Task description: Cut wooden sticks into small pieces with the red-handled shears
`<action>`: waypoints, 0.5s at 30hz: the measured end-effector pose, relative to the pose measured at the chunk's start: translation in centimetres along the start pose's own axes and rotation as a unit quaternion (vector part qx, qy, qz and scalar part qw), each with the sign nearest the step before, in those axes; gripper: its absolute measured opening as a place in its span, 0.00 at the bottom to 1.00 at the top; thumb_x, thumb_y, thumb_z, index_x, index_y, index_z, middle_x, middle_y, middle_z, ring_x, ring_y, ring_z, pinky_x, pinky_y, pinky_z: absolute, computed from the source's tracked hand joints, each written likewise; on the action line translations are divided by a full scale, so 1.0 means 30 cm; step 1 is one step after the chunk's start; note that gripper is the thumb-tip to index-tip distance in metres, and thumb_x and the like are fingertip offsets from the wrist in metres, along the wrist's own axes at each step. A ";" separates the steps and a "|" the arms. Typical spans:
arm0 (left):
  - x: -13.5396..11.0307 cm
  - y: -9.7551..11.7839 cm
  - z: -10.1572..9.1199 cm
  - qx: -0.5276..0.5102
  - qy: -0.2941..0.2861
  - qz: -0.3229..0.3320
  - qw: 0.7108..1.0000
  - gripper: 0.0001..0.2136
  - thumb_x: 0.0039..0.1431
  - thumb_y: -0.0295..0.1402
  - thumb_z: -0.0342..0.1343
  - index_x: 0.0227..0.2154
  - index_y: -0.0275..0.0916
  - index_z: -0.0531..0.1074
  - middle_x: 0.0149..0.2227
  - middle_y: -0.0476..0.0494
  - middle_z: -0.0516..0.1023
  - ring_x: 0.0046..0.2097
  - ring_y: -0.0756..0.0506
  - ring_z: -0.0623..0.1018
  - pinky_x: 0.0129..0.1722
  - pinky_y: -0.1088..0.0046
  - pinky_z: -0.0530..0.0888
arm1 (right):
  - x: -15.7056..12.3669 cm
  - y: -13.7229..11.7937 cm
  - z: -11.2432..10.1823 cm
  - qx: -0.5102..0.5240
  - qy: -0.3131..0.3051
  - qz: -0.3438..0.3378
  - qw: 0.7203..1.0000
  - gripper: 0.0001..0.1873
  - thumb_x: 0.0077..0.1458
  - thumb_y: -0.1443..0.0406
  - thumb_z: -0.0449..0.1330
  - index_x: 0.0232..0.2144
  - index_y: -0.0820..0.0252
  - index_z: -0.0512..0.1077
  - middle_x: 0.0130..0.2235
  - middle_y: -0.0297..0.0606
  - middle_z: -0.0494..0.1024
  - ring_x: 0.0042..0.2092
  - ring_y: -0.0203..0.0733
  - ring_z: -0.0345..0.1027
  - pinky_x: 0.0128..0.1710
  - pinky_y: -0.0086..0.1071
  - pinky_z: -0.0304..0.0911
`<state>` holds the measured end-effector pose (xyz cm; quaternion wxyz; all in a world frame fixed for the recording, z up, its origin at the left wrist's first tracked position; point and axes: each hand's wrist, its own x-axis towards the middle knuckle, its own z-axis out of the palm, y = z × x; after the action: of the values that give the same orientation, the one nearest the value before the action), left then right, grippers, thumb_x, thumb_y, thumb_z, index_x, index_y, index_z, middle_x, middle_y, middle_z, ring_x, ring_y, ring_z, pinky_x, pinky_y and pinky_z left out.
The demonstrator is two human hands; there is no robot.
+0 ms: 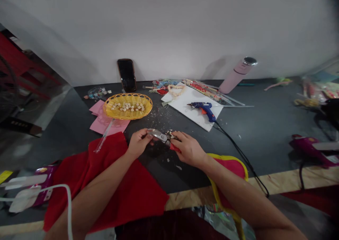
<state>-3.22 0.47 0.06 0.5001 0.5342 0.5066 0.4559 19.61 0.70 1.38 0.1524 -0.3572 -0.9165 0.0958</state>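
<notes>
My right hand [189, 148] is closed around the red handle of a pair of scissors [160, 135], whose metal blades point left. At the blade tips, my left hand [139, 142] is closed in a pinch; what lies between its thumb and finger is too small to make out. Small pale bits [169, 132] sit beside my right fingertips. Beyond my left hand stands a yellow woven basket [128, 117] holding several small whitish pieces [129, 107]. Under my left forearm a red cloth [106, 162] is spread over the table edge.
A blue glue gun [203, 109] lies on a white board [185, 114], its black cord running right. A phone [127, 75] leans on the wall. A pink bottle [237, 77] stands at the back. Pink paper [99, 127] lies under the basket. Pale scraps dot the dark table [227, 135].
</notes>
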 end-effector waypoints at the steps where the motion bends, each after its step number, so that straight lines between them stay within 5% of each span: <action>1: -0.001 0.004 0.001 0.002 -0.005 0.008 1.000 0.09 0.54 0.36 0.55 0.29 0.35 0.75 0.27 0.45 0.78 0.23 0.50 0.73 0.25 0.75 0.70 | -0.002 -0.003 0.004 0.001 0.003 0.001 1.000 0.12 0.49 0.73 0.54 0.37 0.59 0.70 0.49 0.45 0.68 0.47 0.46 0.63 0.46 0.38 0.63; 15: -0.009 0.007 -0.010 0.004 -0.033 0.048 0.998 0.12 0.56 0.38 0.53 0.25 0.35 0.76 0.28 0.44 0.78 0.23 0.51 0.72 0.26 0.75 0.70 | -0.006 -0.005 0.004 0.044 0.008 -0.021 0.999 0.13 0.49 0.72 0.54 0.39 0.59 0.70 0.49 0.46 0.69 0.49 0.45 0.65 0.47 0.37 0.65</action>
<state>-3.52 0.22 0.30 0.4922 0.5745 0.4653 0.4595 19.61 0.47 1.28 0.1775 -0.3314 -0.9175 0.1299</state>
